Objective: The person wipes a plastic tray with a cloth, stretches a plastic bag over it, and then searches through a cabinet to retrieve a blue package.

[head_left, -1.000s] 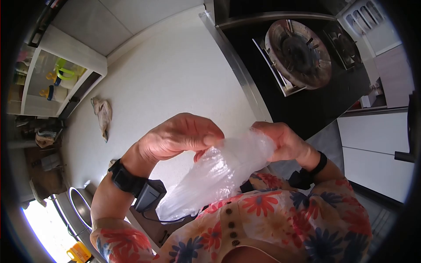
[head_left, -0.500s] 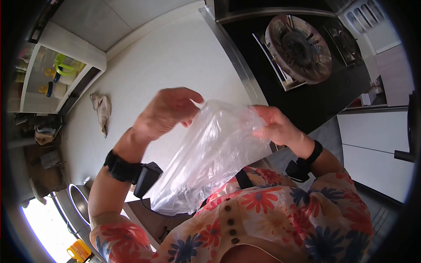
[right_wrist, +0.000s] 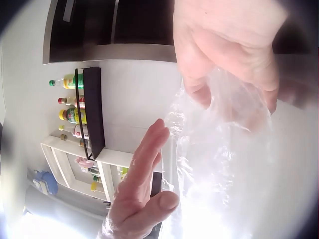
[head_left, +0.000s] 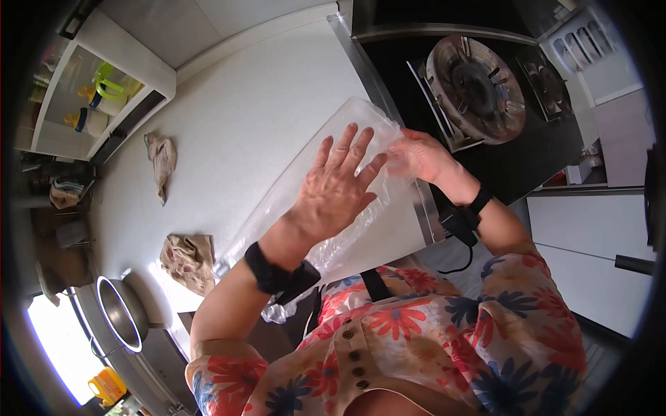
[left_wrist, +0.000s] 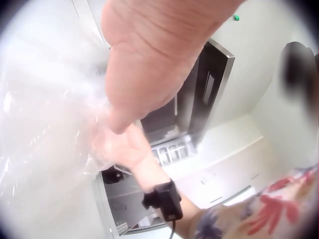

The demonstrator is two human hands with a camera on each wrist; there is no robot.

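Note:
A clear plastic bag slants across the white counter, its upper end by the right hand. The right hand pinches the bag's edge; in the right wrist view its fingers show through the plastic. My left hand lies over the bag with its fingers straight and spread. Seen from the right wrist, the left hand is flat beside the bag. In the left wrist view the palm of the left hand is close, with the right hand behind the plastic.
A stove burner on a black top stands at the right. On the white counter lie a limp, pale brownish thing and a crumpled brown cloth. A metal bowl is at the lower left, under a shelf holding bottles.
The left hand has gone from pinching the bag to lying spread over it. The bag, bunched before, is now stretched out farther over the counter. The right hand has moved up, still holding its edge.

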